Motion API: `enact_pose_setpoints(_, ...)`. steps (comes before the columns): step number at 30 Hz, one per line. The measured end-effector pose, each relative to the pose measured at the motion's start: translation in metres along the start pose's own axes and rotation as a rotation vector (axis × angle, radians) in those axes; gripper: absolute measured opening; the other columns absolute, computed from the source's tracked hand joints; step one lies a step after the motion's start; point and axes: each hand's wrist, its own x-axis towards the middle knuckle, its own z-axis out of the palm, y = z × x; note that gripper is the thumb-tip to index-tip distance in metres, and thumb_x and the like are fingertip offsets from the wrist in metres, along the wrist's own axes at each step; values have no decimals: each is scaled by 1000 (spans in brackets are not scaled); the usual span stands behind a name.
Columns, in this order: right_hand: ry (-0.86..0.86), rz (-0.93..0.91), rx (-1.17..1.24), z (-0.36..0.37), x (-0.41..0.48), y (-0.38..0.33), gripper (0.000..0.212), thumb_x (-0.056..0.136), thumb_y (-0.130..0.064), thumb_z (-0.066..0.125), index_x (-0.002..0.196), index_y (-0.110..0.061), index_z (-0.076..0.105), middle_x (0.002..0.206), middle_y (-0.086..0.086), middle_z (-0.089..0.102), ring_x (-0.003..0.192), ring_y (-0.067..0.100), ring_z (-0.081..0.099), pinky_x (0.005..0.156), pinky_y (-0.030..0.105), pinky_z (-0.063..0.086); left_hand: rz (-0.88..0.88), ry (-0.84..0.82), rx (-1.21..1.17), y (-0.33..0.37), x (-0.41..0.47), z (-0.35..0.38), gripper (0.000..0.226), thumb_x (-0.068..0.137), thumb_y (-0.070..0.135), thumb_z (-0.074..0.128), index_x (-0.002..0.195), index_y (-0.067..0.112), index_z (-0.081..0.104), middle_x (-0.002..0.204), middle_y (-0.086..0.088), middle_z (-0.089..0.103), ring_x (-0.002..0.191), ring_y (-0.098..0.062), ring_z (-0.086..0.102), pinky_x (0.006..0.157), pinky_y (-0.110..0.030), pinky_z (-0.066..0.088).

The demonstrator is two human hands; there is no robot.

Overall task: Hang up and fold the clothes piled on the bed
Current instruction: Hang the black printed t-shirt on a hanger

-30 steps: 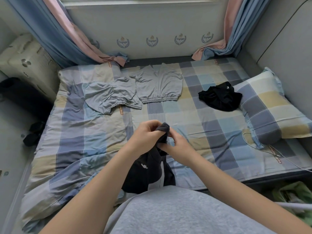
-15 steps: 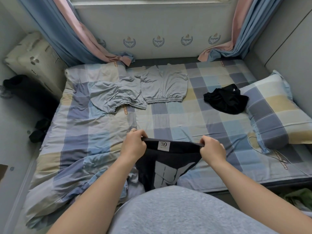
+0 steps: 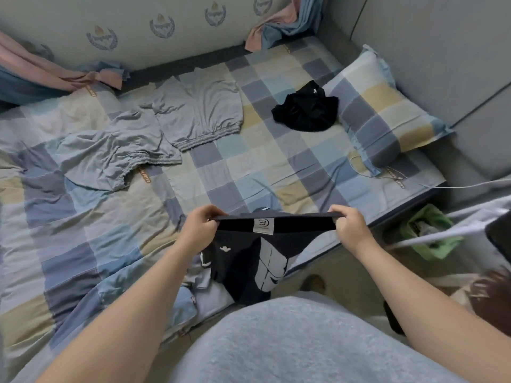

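Observation:
A black garment with white print [image 3: 249, 261] hangs stretched by its waistband over the bed's near edge. My left hand [image 3: 200, 228] grips the band's left end and my right hand [image 3: 348, 226] grips its right end. A white label shows at the band's middle. Two grey shorts lie spread on the checked bed cover [image 3: 91, 217]: one at the left [image 3: 110, 158], one at the back centre [image 3: 199, 109]. A crumpled black garment [image 3: 307, 111] lies beside the pillow.
A checked pillow [image 3: 384, 111] rests at the bed's right end, with a white cable [image 3: 453, 186] trailing off that side. Pink and blue curtains [image 3: 55, 78] drape onto the back left. A green bag [image 3: 431, 233] and white hangers [image 3: 456, 230] sit on the floor at right.
My hands have pulled apart from a bunched hold, stretching the black garment's waistband wide. The view has swung right and down, bringing the floor at the bed's right side into sight.

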Motion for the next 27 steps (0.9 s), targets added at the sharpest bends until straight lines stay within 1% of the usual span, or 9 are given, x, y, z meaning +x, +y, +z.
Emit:
enact_pose_setpoints(3,67,-21,151,-15,-25,4,16,74,-14,36,60,-22,38,60,-6,37,59,10,32,59,30,25,37,-1,-143,12,2,26,43,82,-12,44,84,25,67,84,6,71,81,-13,64,65,-16,49)
enact_pose_setpoints(6,165,-70,247,-36,-51,12,20,77,-14,41,60,-16,32,57,-5,30,57,11,28,55,27,21,73,-28,-173,31,1,55,27,91,2,48,85,23,64,82,4,67,78,-15,62,70,-33,51)
enact_pose_setpoints(9,214,-46,283,-61,-79,23,14,76,-13,47,65,-8,41,59,-6,38,58,9,36,54,18,29,139,-84,-150,60,-8,83,16,91,17,47,80,22,58,69,8,60,65,-10,54,64,-34,45)
enact_pose_setpoints(12,202,28,292,-85,-118,42,14,83,-3,51,86,-10,63,78,-7,64,78,4,61,71,11,46,236,-168,-73,95,-19,111,21,88,22,49,71,34,55,59,13,56,51,-2,48,49,-18,39)
enact_pose_setpoints(16,209,126,260,-116,-185,72,35,91,11,52,95,-16,73,93,-1,75,94,15,69,83,27,52,368,-278,84,137,-46,151,28,88,30,68,73,23,47,62,5,51,57,-16,49,52,-32,39)
enact_pose_setpoints(19,232,172,252,-130,-235,94,25,93,-1,61,97,-22,74,92,1,76,92,22,70,82,36,53,457,-396,201,160,-81,181,22,85,21,72,77,17,53,69,0,58,64,-23,57,57,-41,46)
enact_pose_setpoints(22,260,223,198,-136,-292,124,9,93,-17,69,90,-24,74,84,-7,74,82,10,69,77,32,50,561,-525,298,175,-131,218,15,81,8,66,78,17,55,67,2,59,62,-19,58,55,-34,43)
enact_pose_setpoints(24,337,263,103,-141,-329,148,21,92,-27,71,75,-17,65,64,-10,57,62,8,55,66,34,39,634,-588,336,182,-170,245,17,78,2,61,76,15,50,63,3,53,57,-15,50,49,-25,37)
enact_pose_setpoints(27,547,292,-6,-147,-390,180,35,93,-26,67,65,-14,51,63,-4,44,60,16,43,62,35,31,689,-707,431,184,-233,283,11,78,-1,54,82,9,50,67,-5,52,58,-22,52,45,-29,39)
